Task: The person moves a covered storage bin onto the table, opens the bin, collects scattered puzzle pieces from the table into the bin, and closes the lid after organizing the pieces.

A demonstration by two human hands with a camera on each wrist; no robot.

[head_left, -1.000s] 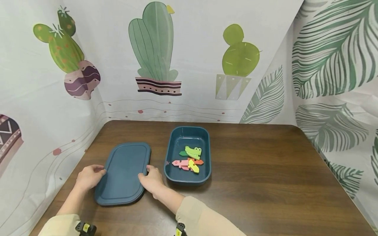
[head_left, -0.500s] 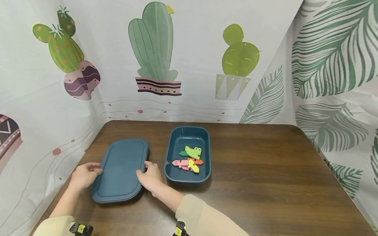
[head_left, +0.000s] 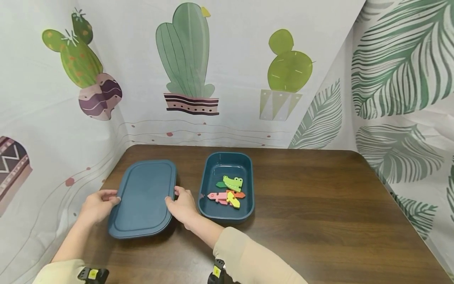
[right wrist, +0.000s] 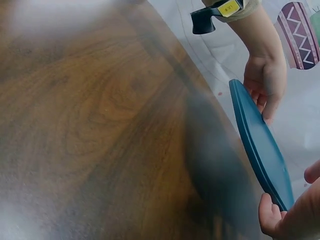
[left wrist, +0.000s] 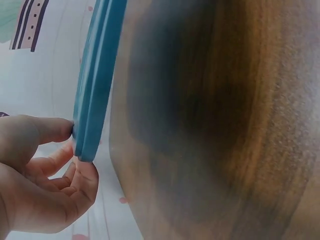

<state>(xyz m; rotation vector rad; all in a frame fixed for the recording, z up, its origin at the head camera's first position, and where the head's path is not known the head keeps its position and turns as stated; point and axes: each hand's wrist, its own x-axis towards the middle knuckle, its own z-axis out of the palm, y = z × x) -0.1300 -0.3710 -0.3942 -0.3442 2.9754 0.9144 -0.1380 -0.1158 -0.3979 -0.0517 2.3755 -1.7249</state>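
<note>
Teal lid [head_left: 143,199], pinched at its edges by left hand [head_left: 95,206] and right hand [head_left: 181,208], could slip onto the worktop [head_left: 319,205] if either grip loosens.

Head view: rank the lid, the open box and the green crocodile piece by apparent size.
1. lid, though it sits nearer the camera.
2. open box, close behind, so the order is unsure.
3. green crocodile piece, clearly smallest.

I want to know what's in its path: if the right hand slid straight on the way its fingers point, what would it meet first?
The right hand points left, already gripping the lid by its edge, so it meets the lid first; beyond it probably the left hand.
</note>
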